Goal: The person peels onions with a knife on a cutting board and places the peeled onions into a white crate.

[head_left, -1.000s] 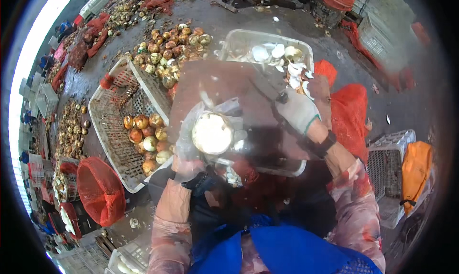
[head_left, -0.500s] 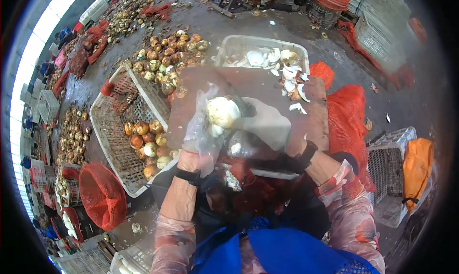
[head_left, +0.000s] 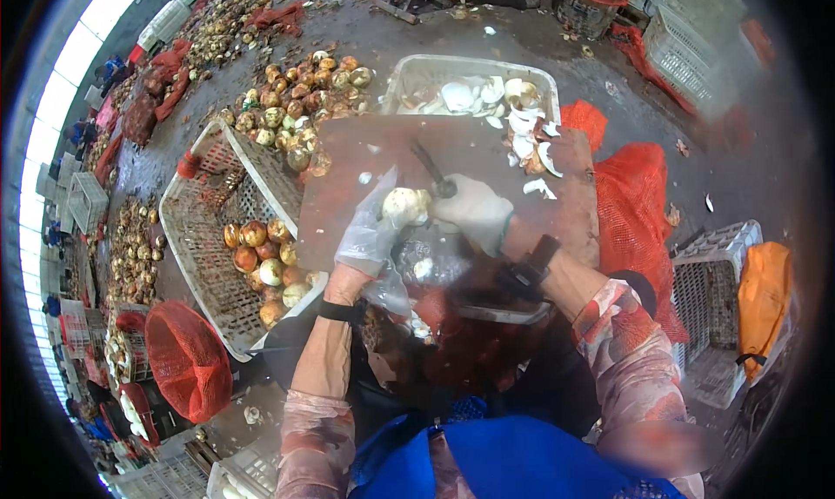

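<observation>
The plastic-gloved left hand (head_left: 369,231) is cupping a round white onion (head_left: 405,207), the right hand (head_left: 475,210) clenching a slim dark knife (head_left: 428,164).

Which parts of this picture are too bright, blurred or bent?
In the head view, wall panels glare white at upper left, their row curving along the picture's dark edge; also there, haze softens the upper-right crate, and a blurred patch covers part of the right sleeve.
</observation>
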`<act>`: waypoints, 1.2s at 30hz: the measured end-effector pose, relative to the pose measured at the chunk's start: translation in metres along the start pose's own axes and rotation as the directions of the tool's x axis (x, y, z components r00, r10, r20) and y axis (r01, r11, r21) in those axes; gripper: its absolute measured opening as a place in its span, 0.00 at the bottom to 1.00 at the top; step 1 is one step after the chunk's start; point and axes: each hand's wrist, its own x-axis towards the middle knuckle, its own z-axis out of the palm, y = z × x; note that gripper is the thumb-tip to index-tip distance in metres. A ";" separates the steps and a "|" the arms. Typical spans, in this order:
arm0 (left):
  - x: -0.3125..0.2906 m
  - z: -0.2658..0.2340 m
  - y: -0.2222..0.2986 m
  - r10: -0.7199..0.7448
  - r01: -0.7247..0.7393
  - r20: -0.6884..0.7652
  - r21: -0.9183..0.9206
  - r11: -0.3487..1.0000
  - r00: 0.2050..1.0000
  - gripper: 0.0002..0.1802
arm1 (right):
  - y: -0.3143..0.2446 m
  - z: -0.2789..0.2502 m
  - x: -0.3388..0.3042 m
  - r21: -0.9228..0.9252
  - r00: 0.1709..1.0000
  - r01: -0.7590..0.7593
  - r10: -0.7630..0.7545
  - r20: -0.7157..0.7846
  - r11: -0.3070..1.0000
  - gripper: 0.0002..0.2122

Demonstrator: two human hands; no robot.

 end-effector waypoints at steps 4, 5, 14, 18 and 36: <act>-0.003 -0.003 -0.019 0.062 -0.064 -0.027 -0.088 0.994 0.998 0.32 | -0.005 -0.001 -0.008 -0.086 0.999 -0.044 0.045 0.011 0.995 0.24; -0.005 -0.005 -0.021 0.056 -0.058 -0.029 -0.088 0.994 0.998 0.32 | -0.003 0.001 -0.008 -0.084 0.999 -0.047 0.049 0.016 0.995 0.24; -0.009 -0.003 -0.025 0.303 -0.238 -0.008 0.599 0.765 0.953 0.37 | -0.007 0.003 -0.001 -0.331 0.968 0.247 -0.220 0.119 0.911 0.20; -0.007 -0.009 -0.031 0.224 -0.153 -0.037 0.621 0.769 0.974 0.34 | -0.013 0.008 -0.007 -0.370 0.966 0.259 -0.232 0.117 0.892 0.18; -0.004 -0.001 0.005 0.102 -0.083 -0.022 0.426 0.901 0.995 0.37 | -0.005 0.005 0.006 -0.399 0.941 0.335 -0.324 0.096 0.854 0.17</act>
